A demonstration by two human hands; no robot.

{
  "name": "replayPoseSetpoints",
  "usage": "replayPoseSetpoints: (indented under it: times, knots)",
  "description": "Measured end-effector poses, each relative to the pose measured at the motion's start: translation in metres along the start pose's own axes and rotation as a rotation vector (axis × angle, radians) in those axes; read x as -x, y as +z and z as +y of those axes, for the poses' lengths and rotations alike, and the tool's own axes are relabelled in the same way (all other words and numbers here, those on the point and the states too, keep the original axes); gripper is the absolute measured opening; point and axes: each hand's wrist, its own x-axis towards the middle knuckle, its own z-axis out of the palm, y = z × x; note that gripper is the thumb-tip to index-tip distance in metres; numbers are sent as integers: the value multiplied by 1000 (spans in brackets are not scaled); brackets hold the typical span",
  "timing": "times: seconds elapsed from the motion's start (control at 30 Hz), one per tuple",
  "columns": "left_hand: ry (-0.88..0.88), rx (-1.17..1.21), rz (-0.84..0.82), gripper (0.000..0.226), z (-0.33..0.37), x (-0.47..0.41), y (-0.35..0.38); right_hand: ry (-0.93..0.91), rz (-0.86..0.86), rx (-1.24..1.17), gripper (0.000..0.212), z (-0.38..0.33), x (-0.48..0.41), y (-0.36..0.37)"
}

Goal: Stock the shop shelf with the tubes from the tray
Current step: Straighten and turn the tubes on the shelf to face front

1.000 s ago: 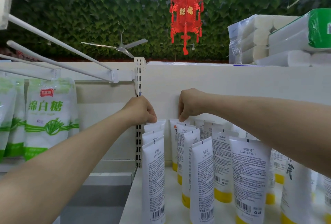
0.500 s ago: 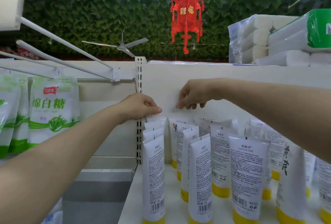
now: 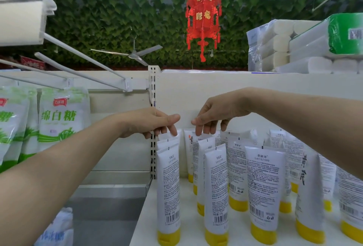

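Note:
Several white tubes with yellow caps stand cap-down in rows on the white shelf [image 3: 193,234]. My left hand [image 3: 155,123] is over the left row, by the slotted post. Its fingertips touch the top edge of the rearmost tube [image 3: 169,135] and its thumb sticks out, apart from the fingers. My right hand [image 3: 215,115] hovers over the second row with fingers spread. Its tips rest on the top of a rear tube [image 3: 196,141]. Neither hand grips a tube. The nearest tube [image 3: 169,192] stands at the front left. No tray is in view.
A slotted metal post [image 3: 152,88] borders the shelf on the left. Beyond it hang white and green sugar bags [image 3: 62,120] under long peg hooks [image 3: 84,61]. Packs of paper rolls [image 3: 306,47] sit on the top shelf at right. A red lantern [image 3: 203,23] hangs overhead.
Both hands were closed on the tube tops a second ago. Now their fingers have loosened and spread, only touching the tops. The tubes stand where they were set.

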Motion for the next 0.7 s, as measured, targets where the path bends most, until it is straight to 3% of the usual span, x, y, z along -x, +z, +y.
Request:
replayPoseSetpoints:
  times: [0.33,0.53,0.6,0.7]
  knots:
    - [-87,47,43,60,5,-3,3,60,28,-35,46,-7,0,4]
    - [-92,42,24,17,10,-1,1,110,26,-72,33,-7,-3,1]
    - [-73,-5,-4,13,11,1,-2,104,13,-64,22,-8,-1,0]
    - [-52,-99,12,9,12,2,-1,66,24,32,24,-6,2,1]
